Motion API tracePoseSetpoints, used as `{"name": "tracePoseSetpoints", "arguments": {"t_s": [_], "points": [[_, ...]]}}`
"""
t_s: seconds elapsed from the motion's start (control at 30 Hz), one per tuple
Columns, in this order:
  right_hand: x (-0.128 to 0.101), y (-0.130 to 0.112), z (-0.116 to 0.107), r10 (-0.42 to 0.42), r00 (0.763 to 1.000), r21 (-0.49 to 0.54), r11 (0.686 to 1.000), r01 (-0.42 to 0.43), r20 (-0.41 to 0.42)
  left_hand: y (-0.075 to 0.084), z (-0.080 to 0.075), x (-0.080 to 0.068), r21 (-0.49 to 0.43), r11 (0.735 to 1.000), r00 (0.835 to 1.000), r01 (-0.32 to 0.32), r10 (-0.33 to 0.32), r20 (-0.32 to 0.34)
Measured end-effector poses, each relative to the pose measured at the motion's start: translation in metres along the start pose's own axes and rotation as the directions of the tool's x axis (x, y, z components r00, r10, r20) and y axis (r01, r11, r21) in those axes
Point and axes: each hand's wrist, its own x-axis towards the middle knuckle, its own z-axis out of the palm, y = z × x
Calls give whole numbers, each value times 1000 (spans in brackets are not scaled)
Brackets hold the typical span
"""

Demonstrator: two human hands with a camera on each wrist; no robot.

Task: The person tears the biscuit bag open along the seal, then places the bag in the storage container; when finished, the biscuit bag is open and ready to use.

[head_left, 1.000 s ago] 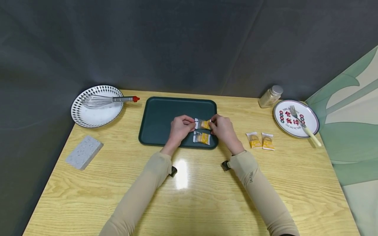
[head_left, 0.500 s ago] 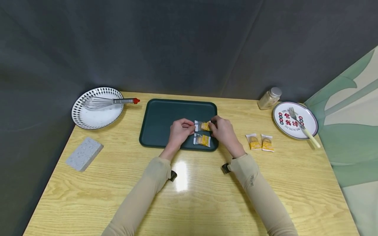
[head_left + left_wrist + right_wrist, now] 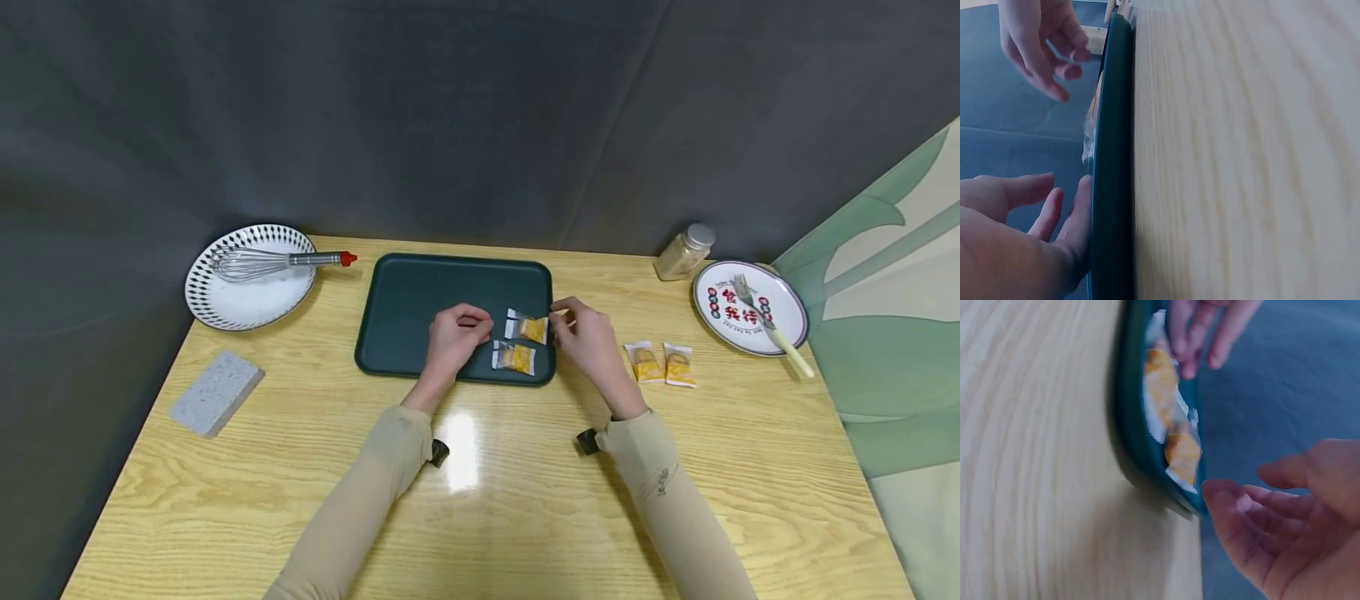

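Observation:
Two small wrapped snacks with clear and yellow wrappers lie on the right part of a dark green tray. The upper wrapped snack sits slightly further right than the lower wrapped snack. My left hand is over the tray, just left of the snacks, holding nothing; the left wrist view shows its fingers and thumb apart. My right hand is at the tray's right rim beside the upper snack. In the right wrist view its thumb stands away from the fingers, with nothing between them.
Two more wrapped snacks lie side by side right of the tray. A patterned bowl with a whisk stands at left, above a grey block. Back right are a shaker jar and a plate bearing a fork.
Both hands have let go of the upper wrapped snack, which now lies a little further right. My right hand has drawn back rightward to the tray's edge; the left has barely moved.

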Motion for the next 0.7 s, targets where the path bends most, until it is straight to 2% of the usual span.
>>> {"name": "tracePoseSetpoints", "arguments": {"t_s": [0.13,0.23,0.53,0.7], "points": [[-13,5,-15,0,1000,61,998,1,-20,1,1,0,-1,999,998,-32,32,-61],[-20,7,-23,-3,999,99,995,7,-37,4,4,-2,-7,998,996,-55,54,-73],[-40,18,-40,-7,995,111,994,18,-98,12,22,-14,-25,997,997,-73,72,-28],[-50,30,-50,13,990,113,994,3,-141,16,39,-25,-59,994,995,-89,91,39]]}}
